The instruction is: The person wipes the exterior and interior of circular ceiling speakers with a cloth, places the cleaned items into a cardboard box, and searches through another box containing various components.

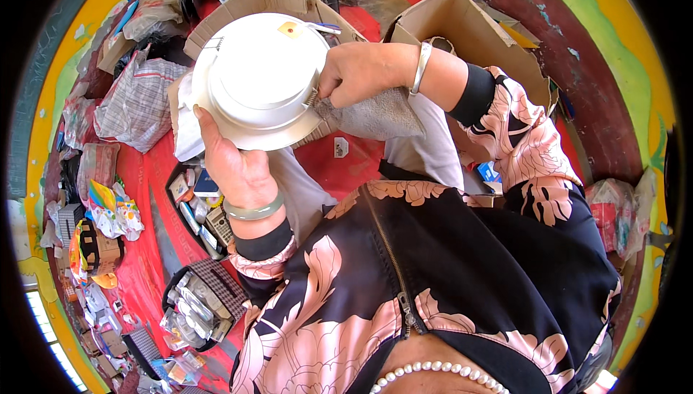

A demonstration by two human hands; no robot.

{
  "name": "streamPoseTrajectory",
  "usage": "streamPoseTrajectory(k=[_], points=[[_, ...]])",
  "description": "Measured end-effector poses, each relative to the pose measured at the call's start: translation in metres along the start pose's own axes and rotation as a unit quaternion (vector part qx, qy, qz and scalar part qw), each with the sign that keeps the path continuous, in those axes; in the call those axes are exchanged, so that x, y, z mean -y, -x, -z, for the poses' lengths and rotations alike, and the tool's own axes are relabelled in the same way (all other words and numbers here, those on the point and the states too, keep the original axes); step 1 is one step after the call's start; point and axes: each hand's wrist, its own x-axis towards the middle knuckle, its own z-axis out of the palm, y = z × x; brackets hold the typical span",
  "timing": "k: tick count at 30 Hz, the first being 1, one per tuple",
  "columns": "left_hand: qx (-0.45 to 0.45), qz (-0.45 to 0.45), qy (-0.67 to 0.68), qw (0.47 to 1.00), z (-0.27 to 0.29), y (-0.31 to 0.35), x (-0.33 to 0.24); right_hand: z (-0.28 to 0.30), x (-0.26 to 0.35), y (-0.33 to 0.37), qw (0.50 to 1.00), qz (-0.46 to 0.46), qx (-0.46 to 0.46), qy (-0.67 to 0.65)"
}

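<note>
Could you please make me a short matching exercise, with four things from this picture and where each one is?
Things:
1. White round fixture
2. Grey cloth
3. Checked bag
4. Open cardboard box

Places:
A. At the upper left of the picture, apart from both hands
B. Below the right wrist as the picture shows it
C. At the upper right, beyond the right forearm
D. In the left hand, its thumb on the rim

Right pairs: 1-D, 2-B, 3-A, 4-C

Pale lettering [164, 224] is crossing the red sheet [136, 184], left; a yellow label [290, 29] is marking the white fixture [256, 72], upper centre
</note>
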Motion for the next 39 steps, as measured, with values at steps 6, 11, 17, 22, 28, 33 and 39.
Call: streamPoseTrajectory(k=[6,11,17,22,28,33,39], points=[[0.068,-0.153,-0.245,0.955,0.013,0.0,-0.001,0.009,0.012,0.021,0.992,-0.009,-0.075,0.105],[0.046,-0.102,-0.184,0.976,0.032,-0.013,0.012,0.011,-0.006,0.021,0.953,-0.029,-0.236,0.189],[0.059,-0.14,-0.202,0.967,0.038,-0.008,0.015,-0.003,-0.013,0.033,0.897,-0.254,-0.227,0.282],[0.04,-0.084,-0.218,0.971,0.031,-0.001,-0.012,0.009,-0.068,0.06,0.954,-0.094,-0.273,0.078],[0.038,-0.142,-0.185,0.972,0.07,-0.023,0.022,0.011,-0.023,0.067,0.842,-0.053,-0.318,-0.433],[0.039,-0.193,-0.331,0.923,0.077,-0.028,0.028,-0.006,0.017,0.047,0.869,0.019,-0.362,-0.336],[0.014,-0.049,-0.019,0.999,0.048,-0.026,0.045,-0.047,0.042,0.008,0.871,0.096,-0.479,-0.058]])
